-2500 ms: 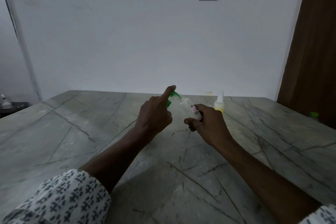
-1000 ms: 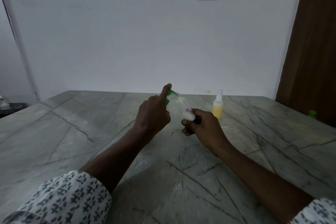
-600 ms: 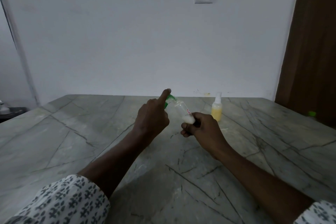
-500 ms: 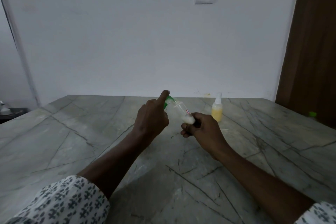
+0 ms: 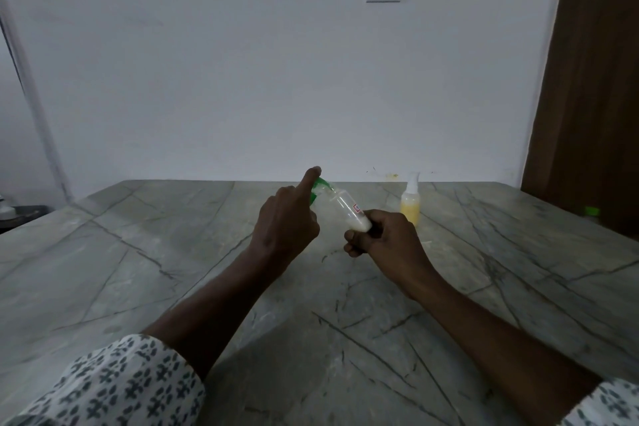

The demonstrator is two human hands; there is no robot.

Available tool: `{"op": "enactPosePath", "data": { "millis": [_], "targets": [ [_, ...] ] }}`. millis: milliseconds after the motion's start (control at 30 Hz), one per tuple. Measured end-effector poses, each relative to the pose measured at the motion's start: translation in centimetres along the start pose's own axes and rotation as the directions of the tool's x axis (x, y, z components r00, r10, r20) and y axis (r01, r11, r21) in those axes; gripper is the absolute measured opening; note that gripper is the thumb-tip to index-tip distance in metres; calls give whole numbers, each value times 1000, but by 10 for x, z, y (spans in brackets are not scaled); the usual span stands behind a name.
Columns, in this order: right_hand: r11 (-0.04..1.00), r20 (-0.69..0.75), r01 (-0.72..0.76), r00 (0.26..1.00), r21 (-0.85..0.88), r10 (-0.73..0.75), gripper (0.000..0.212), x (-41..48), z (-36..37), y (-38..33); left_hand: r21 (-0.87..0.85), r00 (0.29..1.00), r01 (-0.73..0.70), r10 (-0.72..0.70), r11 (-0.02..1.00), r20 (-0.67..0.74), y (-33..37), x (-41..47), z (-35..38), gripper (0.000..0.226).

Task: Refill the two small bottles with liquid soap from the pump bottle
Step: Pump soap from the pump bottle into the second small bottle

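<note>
My left hand (image 5: 283, 221) grips the pump bottle, whose body is hidden behind it. Only the green pump head (image 5: 318, 187) shows, and my index finger lies on top of it. My right hand (image 5: 383, 239) pinches the bottom end of a small clear bottle (image 5: 347, 213). That bottle is tilted, its mouth up against the green pump head, and white soap has pooled at its lower end. A second small bottle (image 5: 410, 207), with yellow liquid and a white spray top, stands upright on the marble table (image 5: 173, 270) behind my right hand.
A small green cap (image 5: 592, 210) lies near the table's far right edge, beside a brown wooden door (image 5: 594, 79). A white wall runs along the table's far edge. A dark object (image 5: 20, 214) sits off the table at the far left.
Both hands keep their hold and have hardly moved. White soap now shows at the lower end of the small clear bottle, which looked nearly empty 2.5 s ago.
</note>
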State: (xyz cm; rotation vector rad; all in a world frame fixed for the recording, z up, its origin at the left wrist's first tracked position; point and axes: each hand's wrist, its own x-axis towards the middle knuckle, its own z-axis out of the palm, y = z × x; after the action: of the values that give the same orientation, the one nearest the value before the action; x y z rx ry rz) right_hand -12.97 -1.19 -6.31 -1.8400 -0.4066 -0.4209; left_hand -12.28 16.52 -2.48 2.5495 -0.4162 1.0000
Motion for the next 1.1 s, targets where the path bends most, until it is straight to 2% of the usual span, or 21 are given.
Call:
{"op": "enactPosePath", "data": {
  "millis": [133,300,433,700,933,1100],
  "targets": [
    [1000,21,9,1000,7,-10,27,-1,2,-2,-21,1000,1,-1,1000,-25,-2,-1,-2,64],
    [1000,34,-11,999,23,11,25,-1,0,0,38,1000,-1,2,999,-24,2,0,1,84],
    [1000,36,-12,999,14,12,23,0,-2,1,43,1000,11,-10,999,-15,1,0,1,86],
    [1000,49,-10,999,25,8,25,1,-1,3,-2,1000,-19,19,1000,-11,-2,0,-1,65],
    [999,35,-27,999,23,27,21,3,-5,6,62,1000,-20,21,998,-8,0,1,2,86],
    [1000,31,-22,999,11,22,23,3,-7,5,21,999,-33,33,999,9,0,0,1,82]
  ]
}}
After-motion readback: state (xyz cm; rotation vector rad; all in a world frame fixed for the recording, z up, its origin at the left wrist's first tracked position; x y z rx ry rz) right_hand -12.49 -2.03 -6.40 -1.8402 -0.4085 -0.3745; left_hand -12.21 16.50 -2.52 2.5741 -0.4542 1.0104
